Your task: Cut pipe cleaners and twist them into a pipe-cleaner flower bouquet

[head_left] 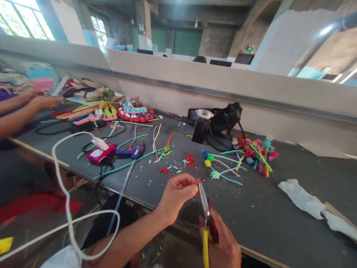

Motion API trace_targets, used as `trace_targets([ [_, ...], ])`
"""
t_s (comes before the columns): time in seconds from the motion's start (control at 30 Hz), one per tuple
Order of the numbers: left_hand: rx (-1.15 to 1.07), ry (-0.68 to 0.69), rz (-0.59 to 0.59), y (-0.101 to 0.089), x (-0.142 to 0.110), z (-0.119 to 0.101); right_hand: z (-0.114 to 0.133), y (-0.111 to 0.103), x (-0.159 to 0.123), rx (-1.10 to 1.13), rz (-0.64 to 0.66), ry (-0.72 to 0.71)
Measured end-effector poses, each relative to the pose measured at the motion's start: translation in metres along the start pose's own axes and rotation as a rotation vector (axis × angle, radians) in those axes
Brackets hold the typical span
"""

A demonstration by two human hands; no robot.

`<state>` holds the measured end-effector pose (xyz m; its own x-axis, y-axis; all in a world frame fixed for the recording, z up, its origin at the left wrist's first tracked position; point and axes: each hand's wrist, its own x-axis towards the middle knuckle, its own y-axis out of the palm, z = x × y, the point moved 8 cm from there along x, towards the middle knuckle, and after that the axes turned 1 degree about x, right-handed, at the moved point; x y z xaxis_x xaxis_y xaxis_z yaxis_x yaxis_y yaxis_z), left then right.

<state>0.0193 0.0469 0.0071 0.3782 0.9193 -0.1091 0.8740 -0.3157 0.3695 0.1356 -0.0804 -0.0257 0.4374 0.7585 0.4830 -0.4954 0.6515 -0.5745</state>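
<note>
Colored clippings (190, 159), a blue glue gun (133, 152) and pipe-cleaner flowers (260, 153) dot a long workbench (267, 216) in a concrete-beamed craft workshop.

Dark worktable (267, 216) along pale partition (167, 70); bright windows (23, 18) upper left; concrete pillar (144, 26) beyond.

Right of the scissors (205, 208), the tabletop (267, 216) gave open passage toward the crumpled white material (302, 197); leftward, the glue gun (130, 152) and looping white cable (67, 199) stood in the way

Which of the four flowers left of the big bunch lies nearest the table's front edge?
The mint flower; the yellow flower, green flower and blue flower cluster farther back.
</note>
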Motion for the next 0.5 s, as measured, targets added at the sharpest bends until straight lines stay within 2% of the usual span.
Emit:
trace_targets([
  [0.3, -0.005, -0.003, 0.015, 0.002, -0.001, 0.001, -0.009, 0.001, -0.006, 0.048, 0.004, 0.048],
  [0.5, 0.018, -0.015, 0.033, 0.005, -0.001, 0.0, -0.014, 0.003, -0.001, 0.077, 0.041, 0.17],
])
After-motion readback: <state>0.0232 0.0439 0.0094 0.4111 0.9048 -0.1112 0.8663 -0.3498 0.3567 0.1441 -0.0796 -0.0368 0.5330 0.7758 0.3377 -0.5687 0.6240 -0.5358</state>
